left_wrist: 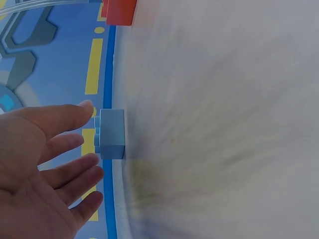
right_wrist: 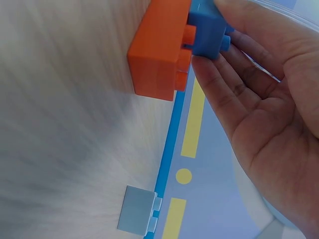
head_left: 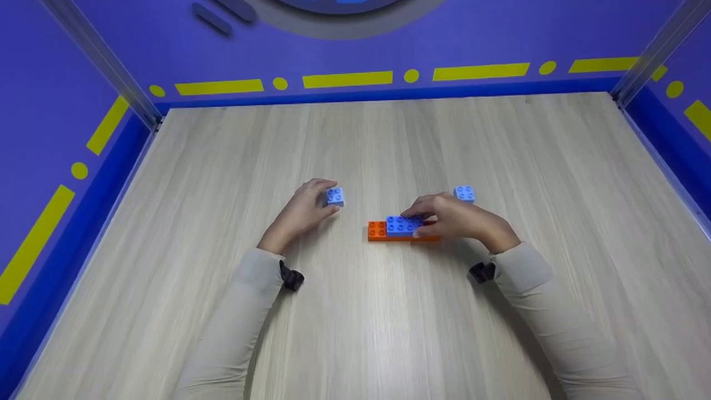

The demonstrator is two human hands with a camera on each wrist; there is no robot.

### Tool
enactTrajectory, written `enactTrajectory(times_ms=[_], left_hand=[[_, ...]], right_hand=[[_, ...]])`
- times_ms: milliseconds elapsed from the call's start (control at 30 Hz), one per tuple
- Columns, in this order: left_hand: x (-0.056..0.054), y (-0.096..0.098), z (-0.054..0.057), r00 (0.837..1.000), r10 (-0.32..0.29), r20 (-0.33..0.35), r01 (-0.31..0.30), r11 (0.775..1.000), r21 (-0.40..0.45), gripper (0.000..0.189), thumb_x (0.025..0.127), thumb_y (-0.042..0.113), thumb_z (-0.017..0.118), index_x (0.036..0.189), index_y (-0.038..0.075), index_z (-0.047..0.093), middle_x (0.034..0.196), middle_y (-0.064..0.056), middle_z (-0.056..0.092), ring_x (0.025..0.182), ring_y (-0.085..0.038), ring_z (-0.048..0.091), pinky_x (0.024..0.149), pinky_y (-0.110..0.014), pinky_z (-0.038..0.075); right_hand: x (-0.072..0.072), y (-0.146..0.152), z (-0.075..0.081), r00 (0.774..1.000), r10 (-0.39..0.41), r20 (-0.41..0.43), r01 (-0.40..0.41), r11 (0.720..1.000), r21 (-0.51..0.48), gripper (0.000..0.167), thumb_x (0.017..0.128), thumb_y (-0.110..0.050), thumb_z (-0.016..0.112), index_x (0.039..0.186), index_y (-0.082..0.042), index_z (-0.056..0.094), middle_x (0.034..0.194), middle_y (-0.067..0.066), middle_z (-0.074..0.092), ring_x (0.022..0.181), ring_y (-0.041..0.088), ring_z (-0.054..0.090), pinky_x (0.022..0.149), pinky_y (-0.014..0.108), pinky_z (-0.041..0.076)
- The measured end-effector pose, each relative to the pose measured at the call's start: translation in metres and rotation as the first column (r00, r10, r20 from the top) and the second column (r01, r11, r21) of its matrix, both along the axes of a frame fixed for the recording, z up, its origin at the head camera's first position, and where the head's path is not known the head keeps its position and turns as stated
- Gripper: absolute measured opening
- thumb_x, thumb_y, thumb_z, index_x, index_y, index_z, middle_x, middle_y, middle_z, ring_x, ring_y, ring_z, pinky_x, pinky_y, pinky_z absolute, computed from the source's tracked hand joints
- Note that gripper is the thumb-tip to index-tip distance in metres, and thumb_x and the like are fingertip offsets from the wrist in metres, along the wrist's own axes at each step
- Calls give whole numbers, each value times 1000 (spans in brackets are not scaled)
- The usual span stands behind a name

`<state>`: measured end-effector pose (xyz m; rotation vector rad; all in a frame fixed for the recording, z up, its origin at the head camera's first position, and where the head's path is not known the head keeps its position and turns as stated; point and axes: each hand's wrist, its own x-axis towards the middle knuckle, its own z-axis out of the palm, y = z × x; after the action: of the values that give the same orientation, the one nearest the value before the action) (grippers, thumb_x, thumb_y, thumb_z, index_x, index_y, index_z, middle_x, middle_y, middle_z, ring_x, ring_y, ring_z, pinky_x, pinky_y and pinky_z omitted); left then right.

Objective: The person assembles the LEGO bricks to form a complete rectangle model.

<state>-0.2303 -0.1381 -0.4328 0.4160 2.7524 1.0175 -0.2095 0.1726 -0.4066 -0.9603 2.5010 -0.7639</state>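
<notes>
My right hand (head_left: 458,219) pinches a blue toy building brick (head_left: 396,226) between thumb and fingers. That brick is on top of a longer orange brick (head_left: 376,232), whose studs show at both ends between the two views. Left of them, my left hand (head_left: 300,215) is around a small light blue brick (head_left: 335,198), thumb on the near side and fingers on the far side. In the left wrist view its fingers are spread and relaxed beside the studs of that light blue brick (left_wrist: 112,134), not closed on it.
Another small light blue brick (head_left: 464,193) stands just behind my right hand; the right wrist view shows it too. The wooden tabletop (head_left: 366,311) is bounded by a blue back wall (head_left: 500,39) and side walls with yellow marks.
</notes>
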Motion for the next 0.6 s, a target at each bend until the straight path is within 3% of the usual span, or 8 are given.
enactTrajectory(times_ms=[167,600], left_hand=[[-4,0,-1,999,-19,29,20,999,-37,54,91,18,66,140,6,48,142,-13,47,134,-30,42,114,-42,33],[-6,4,-2,1000,-29,3,29,999,-30,37,89,6,66,126,2,61,129,-13,59,124,-26,54,107,-38,42]], right_hand=[[0,0,0,1000,-6,6,6,1000,14,37,87,-9,68,124,-6,65,117,10,65,108,25,64,92,42,53],[0,0,-1,1000,-9,-12,9,1000,14,36,87,-9,69,123,-7,66,117,9,66,107,24,64,91,41,53]])
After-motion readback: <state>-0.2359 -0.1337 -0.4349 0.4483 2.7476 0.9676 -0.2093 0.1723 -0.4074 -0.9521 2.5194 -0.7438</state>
